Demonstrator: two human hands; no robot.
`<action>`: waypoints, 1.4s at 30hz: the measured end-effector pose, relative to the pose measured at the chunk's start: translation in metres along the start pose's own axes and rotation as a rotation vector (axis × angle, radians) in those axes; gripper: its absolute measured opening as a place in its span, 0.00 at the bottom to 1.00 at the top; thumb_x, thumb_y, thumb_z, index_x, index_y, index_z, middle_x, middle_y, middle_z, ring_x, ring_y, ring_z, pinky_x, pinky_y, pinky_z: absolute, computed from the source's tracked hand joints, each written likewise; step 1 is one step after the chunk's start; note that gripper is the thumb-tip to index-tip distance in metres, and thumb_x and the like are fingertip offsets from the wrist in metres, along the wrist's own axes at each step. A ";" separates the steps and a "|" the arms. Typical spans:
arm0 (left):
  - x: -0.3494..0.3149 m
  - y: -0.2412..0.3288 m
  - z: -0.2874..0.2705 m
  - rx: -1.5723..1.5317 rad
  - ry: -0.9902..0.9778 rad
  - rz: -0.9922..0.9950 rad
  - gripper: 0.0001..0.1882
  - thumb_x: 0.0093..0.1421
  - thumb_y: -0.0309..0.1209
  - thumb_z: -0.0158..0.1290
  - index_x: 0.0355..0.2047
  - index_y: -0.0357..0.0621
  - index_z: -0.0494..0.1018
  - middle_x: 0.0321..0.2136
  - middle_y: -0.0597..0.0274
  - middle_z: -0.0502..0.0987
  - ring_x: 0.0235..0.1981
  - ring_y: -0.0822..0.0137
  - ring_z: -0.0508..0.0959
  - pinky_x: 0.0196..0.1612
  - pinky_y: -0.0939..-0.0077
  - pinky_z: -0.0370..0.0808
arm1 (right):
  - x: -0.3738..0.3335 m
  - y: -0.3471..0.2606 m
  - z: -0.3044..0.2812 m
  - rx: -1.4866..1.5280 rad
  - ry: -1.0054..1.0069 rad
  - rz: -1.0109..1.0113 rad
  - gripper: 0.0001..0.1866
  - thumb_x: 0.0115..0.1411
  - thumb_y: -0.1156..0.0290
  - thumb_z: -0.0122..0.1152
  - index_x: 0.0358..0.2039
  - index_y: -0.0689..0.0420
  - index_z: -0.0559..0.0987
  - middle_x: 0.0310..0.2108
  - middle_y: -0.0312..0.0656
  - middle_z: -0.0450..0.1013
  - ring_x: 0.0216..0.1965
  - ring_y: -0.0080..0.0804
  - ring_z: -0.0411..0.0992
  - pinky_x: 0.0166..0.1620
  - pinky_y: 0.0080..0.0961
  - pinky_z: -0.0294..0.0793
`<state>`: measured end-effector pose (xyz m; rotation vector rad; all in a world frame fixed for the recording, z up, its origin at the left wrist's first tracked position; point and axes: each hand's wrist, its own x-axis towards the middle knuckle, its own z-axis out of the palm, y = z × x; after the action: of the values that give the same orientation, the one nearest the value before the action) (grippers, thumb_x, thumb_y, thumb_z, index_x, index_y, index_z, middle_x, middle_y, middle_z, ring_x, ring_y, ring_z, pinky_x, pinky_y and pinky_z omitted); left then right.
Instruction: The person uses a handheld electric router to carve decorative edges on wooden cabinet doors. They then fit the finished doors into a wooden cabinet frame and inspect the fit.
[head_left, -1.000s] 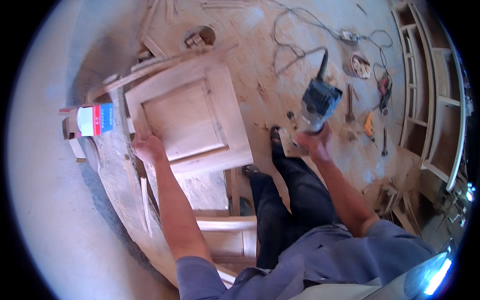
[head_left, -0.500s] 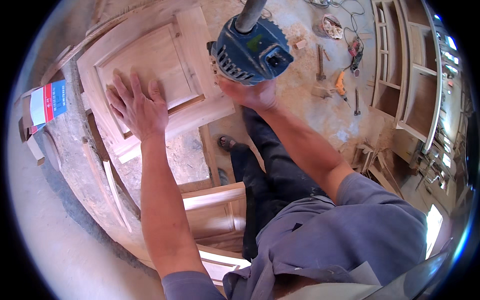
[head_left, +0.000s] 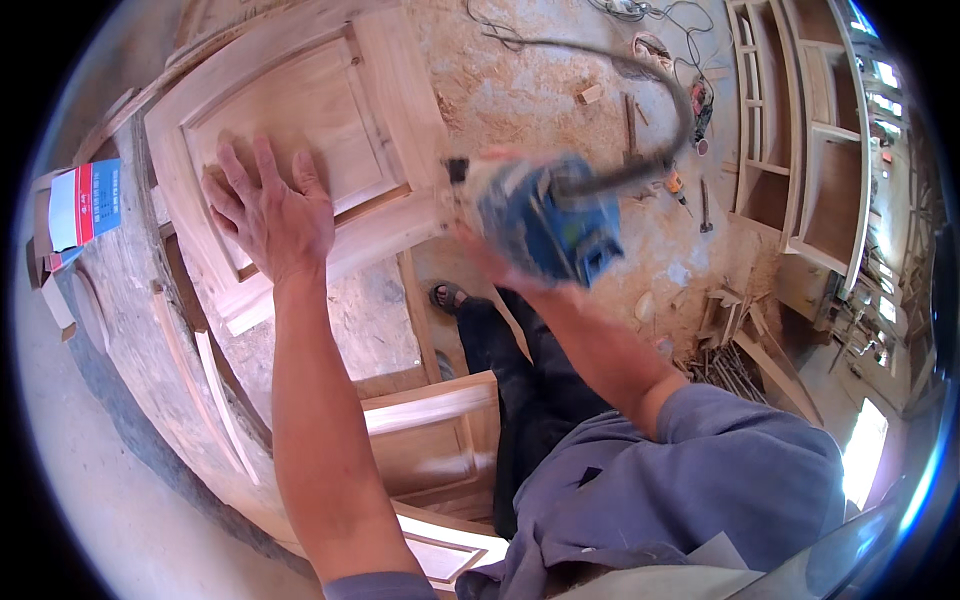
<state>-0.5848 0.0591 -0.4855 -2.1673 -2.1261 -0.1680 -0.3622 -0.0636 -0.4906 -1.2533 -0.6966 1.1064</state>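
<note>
My left hand (head_left: 275, 215) lies flat on a pale wooden panel door (head_left: 405, 90), fingers spread across its raised centre. The door rests on a dusty workbench (head_left: 130, 270). Past the door's right edge, my right hand (head_left: 492, 262) is wrapped round a blue power tool (head_left: 555, 225) with a vented motor housing. Motion blurs the tool, and its underside cannot be made out. A thick dark hose (head_left: 685, 115) curves from it over the floor. The tool hangs in the air, apart from the door.
A second panel door (head_left: 430, 455) stands below the bench, close to my legs. On the left lies a blue, red and white box (head_left: 88, 205). An orange-bodied drill (head_left: 675, 185), a hammer (head_left: 705, 205) and wood scraps litter the dusty floor. A wooden cabinet frame (head_left: 835, 150) stands at the right.
My right hand has swung the power tool right and toward my body, away from the door, and its hose now arcs to the right. My left hand stays on the door.
</note>
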 end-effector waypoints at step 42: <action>0.025 -0.001 -0.003 0.054 -0.072 -0.004 0.33 0.69 0.54 0.40 0.68 0.53 0.62 0.73 0.53 0.49 0.71 0.37 0.49 0.71 0.42 0.45 | 0.186 -0.003 0.074 -0.610 0.140 -0.487 0.35 0.37 0.67 0.72 0.49 0.58 0.71 0.41 0.47 0.76 0.41 0.50 0.77 0.45 0.39 0.76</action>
<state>-0.5849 0.0832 -0.4784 -2.1706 -2.1461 -0.0331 -0.3614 0.1368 -0.4987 -1.5356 -1.2089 0.4038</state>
